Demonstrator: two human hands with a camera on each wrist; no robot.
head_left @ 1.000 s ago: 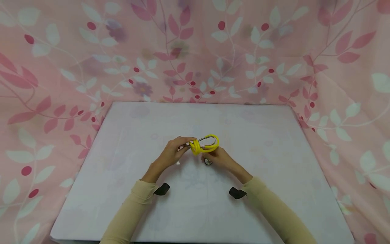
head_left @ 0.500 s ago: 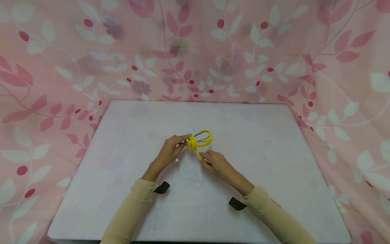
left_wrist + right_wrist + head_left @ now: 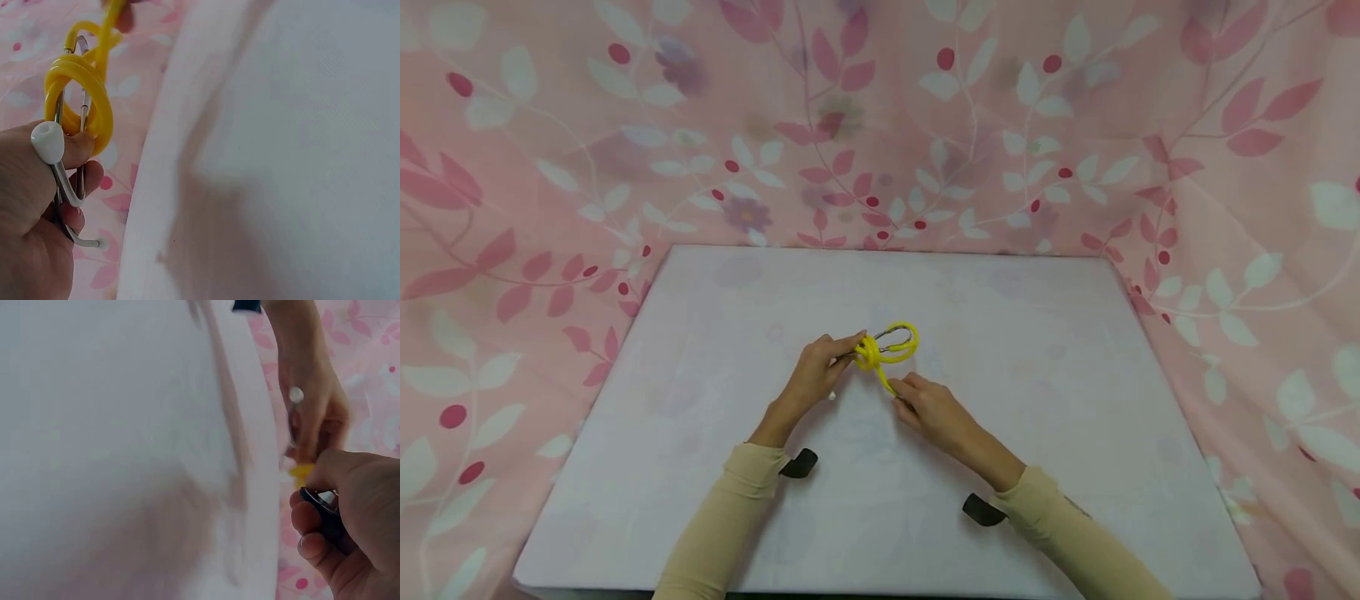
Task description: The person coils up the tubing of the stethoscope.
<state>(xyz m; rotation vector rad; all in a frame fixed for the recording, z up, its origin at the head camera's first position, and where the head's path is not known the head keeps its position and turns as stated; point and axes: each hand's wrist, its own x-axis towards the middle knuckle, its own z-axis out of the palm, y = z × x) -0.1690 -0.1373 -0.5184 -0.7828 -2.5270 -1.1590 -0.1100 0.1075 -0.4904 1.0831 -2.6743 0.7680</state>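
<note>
A stethoscope with yellow tubing [image 3: 869,353] is held above the table, between both hands. The tubing is coiled round the metal ear tubes [image 3: 81,181], and one loop sticks out to the right in the head view. My left hand [image 3: 814,371] grips the ear tubes just below the coils, with a white ear tip [image 3: 47,142] showing by the thumb. In my right hand [image 3: 938,412] is the chest piece [image 3: 327,499], gripped by curled fingers. A short stretch of yellow tube runs from the coils to that hand.
Beneath the hands lies a table [image 3: 880,525] with a pale cloth. Pink leaf-patterned fabric [image 3: 895,125] hangs behind it and on both sides. Dark wrist-worn pieces [image 3: 799,463] project below the sleeves.
My right hand has moved down and toward me with the chest piece, drawing the tube out from the coils. My left hand and the coils have shifted slightly left.
</note>
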